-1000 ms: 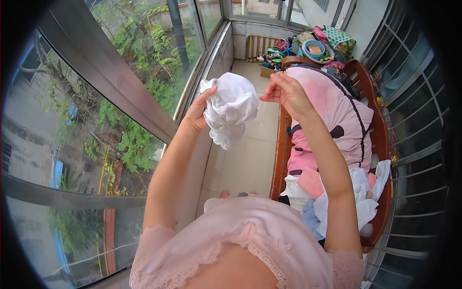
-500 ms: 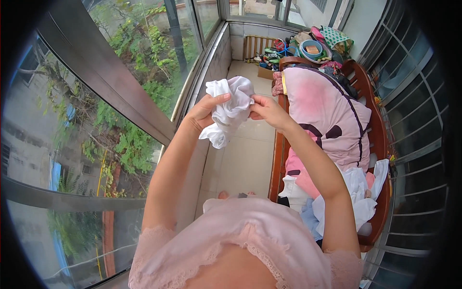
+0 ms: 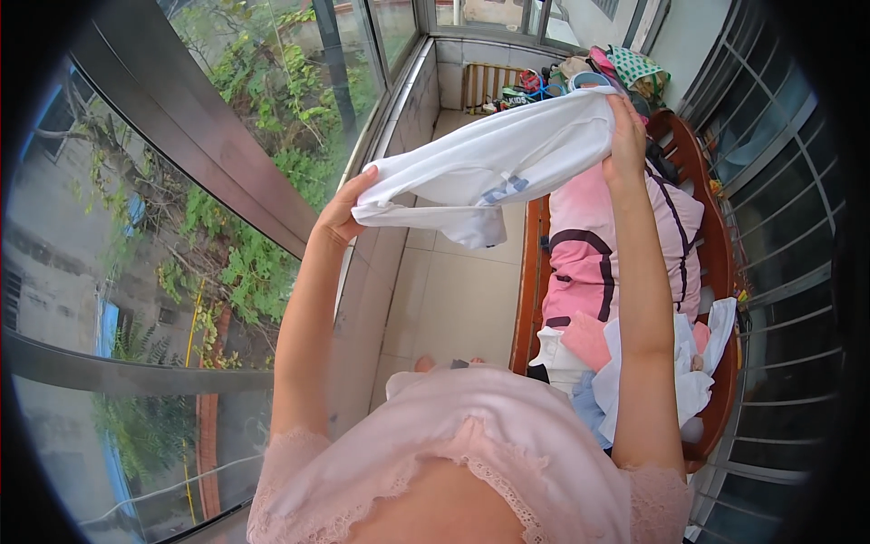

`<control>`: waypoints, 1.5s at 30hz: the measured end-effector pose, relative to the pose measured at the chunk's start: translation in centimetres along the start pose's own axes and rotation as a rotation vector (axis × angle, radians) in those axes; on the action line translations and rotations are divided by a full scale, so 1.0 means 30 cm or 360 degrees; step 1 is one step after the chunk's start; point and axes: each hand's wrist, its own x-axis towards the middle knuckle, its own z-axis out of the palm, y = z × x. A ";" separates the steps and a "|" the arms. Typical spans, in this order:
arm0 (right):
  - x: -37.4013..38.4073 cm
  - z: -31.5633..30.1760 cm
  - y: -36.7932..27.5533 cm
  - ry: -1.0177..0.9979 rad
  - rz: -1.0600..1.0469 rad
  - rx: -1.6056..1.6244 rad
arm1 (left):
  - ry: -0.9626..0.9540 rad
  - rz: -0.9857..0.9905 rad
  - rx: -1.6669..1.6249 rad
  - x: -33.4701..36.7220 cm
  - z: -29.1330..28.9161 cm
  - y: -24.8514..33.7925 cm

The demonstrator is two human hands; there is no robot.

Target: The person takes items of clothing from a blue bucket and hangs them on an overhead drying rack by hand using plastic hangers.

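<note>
A white garment (image 3: 453, 168) with a small blue print is stretched out in the air between my two hands. Its exact kind is hard to tell, since it hangs folded. My left hand (image 3: 346, 201) grips its left end, thumb on top, close to the window side. Higher up and farther right, my right hand (image 3: 625, 143) is closed round the other end, with the fingers partly behind the cloth. The lower edge of the cloth sags over the tiled floor (image 3: 444, 299).
On the right stands a reddish wooden bench (image 3: 530, 299) bearing a large pink cushion (image 3: 580, 263) and a pile of white and blue clothes (image 3: 666, 363). Windows (image 3: 272, 118) line the left. At the far end are a wooden rack (image 3: 485, 86) and a blue basin (image 3: 589, 80).
The white garment was bunched up between both hands and is now spread wide. My right hand has moved right and up; my left hand has shifted slightly left.
</note>
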 end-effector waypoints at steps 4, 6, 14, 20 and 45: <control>-0.047 0.003 0.031 -0.0043 0.0080 0.0038 | -0.0143 0.0237 -0.0375 0.015 0.114 -0.061; -0.083 0.035 0.070 -0.0307 0.0135 0.0011 | -0.0332 -0.0188 -0.0169 0.037 0.127 -0.175; -0.128 0.074 -0.034 -0.0288 -0.0037 0.0110 | 0.0106 0.0199 0.1177 0.065 0.107 -0.191; -0.125 0.027 -0.030 -0.0088 -0.0385 0.0011 | 0.0830 0.0073 0.1417 0.079 0.076 -0.237; -0.276 0.025 0.172 -0.1071 0.0113 -0.1087 | -0.0681 0.0382 0.0052 0.033 0.526 0.094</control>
